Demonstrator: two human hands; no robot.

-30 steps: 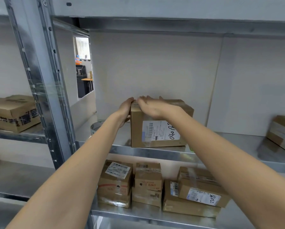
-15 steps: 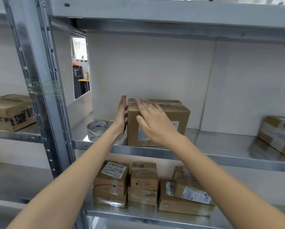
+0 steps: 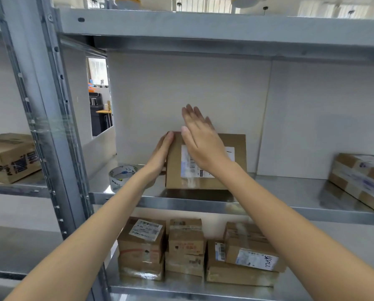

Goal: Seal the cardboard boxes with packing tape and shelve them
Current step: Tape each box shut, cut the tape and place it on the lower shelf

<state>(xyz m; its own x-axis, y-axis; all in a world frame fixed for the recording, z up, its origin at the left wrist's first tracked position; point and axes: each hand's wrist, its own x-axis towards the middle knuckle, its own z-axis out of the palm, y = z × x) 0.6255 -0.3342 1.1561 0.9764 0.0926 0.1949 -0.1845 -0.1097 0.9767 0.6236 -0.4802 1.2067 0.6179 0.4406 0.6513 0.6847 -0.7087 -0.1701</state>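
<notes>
A brown cardboard box [image 3: 236,170] with a white shipping label stands on the middle metal shelf [image 3: 290,205], set back near the rear wall. My left hand [image 3: 162,155] lies flat against the box's left side, fingers straight. My right hand [image 3: 201,140] is in front of the box's face with fingers spread and pointing up past its top edge, holding nothing; whether the palm touches the box I cannot tell. A roll of packing tape [image 3: 122,175] lies on the same shelf, left of the box.
Several taped boxes [image 3: 186,246] sit on the shelf below. Another box [image 3: 361,181] lies at the right end of the middle shelf. A box [image 3: 10,157] rests on the neighbouring rack beyond the steel upright [image 3: 49,127].
The box has slid back towards the rear wall. My right hand came off its top, down over the front face, then rose with fingers spread. My left hand stayed on the left side.
</notes>
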